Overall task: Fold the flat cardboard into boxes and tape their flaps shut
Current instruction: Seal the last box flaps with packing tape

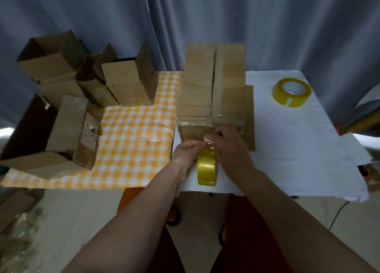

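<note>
Several folded boxes [86, 91] already stood or lay on the checked cloth [133, 145] at the left, some with open tops, so part of the work seemed done. The box in work [211, 87] stood in front of the person on the white cloth [287, 139], on a flat cardboard sheet [249, 116]. Its two top flaps were closed, and shiny tape seemed to run along the seam and over the near edge. The left hand [188, 152] gripped the yellow tape roll [206, 170] just beside the box's near wall. The right hand [228, 145] pinched something small and white at the tape end, probably to cut or tear it. A second tape roll [292, 91] lay well apart at the right. I judged this box almost finished.
</note>
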The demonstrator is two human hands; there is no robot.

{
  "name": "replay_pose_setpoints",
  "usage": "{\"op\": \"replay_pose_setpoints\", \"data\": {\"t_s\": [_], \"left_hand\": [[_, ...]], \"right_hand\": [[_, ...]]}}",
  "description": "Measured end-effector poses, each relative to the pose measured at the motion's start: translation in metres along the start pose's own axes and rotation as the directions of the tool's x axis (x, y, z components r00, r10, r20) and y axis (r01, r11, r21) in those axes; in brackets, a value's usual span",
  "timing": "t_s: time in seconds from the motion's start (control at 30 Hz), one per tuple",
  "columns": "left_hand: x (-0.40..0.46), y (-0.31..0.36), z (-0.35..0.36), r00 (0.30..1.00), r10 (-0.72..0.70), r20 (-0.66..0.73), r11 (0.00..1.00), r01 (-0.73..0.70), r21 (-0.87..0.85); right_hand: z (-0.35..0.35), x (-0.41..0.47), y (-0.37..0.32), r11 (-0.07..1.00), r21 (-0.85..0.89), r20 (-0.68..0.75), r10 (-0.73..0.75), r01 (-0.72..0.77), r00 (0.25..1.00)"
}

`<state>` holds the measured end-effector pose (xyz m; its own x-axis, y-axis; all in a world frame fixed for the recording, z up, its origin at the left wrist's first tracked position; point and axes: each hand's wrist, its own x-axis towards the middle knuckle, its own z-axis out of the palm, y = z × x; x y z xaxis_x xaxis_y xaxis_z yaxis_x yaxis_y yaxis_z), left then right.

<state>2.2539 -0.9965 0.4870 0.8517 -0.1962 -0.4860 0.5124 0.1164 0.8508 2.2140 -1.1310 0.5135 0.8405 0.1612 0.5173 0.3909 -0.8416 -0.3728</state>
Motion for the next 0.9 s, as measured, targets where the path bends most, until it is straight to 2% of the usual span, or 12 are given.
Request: {"op": "replay_pose_setpoints", "data": {"t_s": [0.07, 0.13, 0.2, 0.43, 0.63, 0.7, 0.77, 0.83, 0.9], "left_hand": [[0.001, 0.0, -0.002, 1.0, 0.0, -0.001, 1.0, 0.0, 0.01], [0.003, 0.0, -0.003, 1.0, 0.005, -0.003, 0.999, -0.005, 0.033], [0.006, 0.0, -0.003, 1.0, 0.02, -0.014, 0.998, -0.019, 0.06], [0.012, -0.002, -0.003, 0.999, 0.046, -0.021, 0.995, -0.044, 0.086], [0.013, -0.001, -0.007, 0.998, 0.056, -0.011, 0.991, -0.054, 0.12], [0.014, 0.0, -0.008, 0.998, 0.058, -0.032, 0.988, -0.052, 0.148], [0.015, 0.001, -0.009, 0.998, 0.054, -0.039, 0.986, -0.047, 0.159], [0.016, 0.0, -0.008, 0.998, 0.051, -0.027, 0.986, -0.046, 0.16], [0.017, -0.001, -0.007, 0.998, 0.053, -0.02, 0.986, -0.049, 0.158]], "right_hand": [[0.003, 0.002, 0.003, 1.0, -0.026, 0.038, 0.002, -0.001, 0.999], [0.003, 0.003, 0.008, 0.995, -0.014, 0.062, 0.104, -0.103, 0.993], [-0.001, -0.001, 0.013, 0.991, -0.014, 0.05, 0.133, -0.132, 0.99], [-0.009, -0.006, 0.017, 1.0, 0.008, -0.02, 0.003, -0.003, 1.0], [-0.001, 0.004, 0.014, 0.995, -0.101, 0.039, -0.015, 0.019, 0.999], [-0.006, -0.004, 0.023, 0.993, -0.106, -0.014, 0.044, -0.045, 0.999], [-0.013, -0.017, 0.037, 0.993, -0.02, -0.044, 0.116, -0.117, 0.992], [-0.018, -0.031, 0.052, 0.968, 0.132, 0.022, 0.213, -0.214, 0.977], [-0.016, -0.044, 0.068, 0.894, 0.248, 0.103, 0.36, -0.374, 0.927]]}}
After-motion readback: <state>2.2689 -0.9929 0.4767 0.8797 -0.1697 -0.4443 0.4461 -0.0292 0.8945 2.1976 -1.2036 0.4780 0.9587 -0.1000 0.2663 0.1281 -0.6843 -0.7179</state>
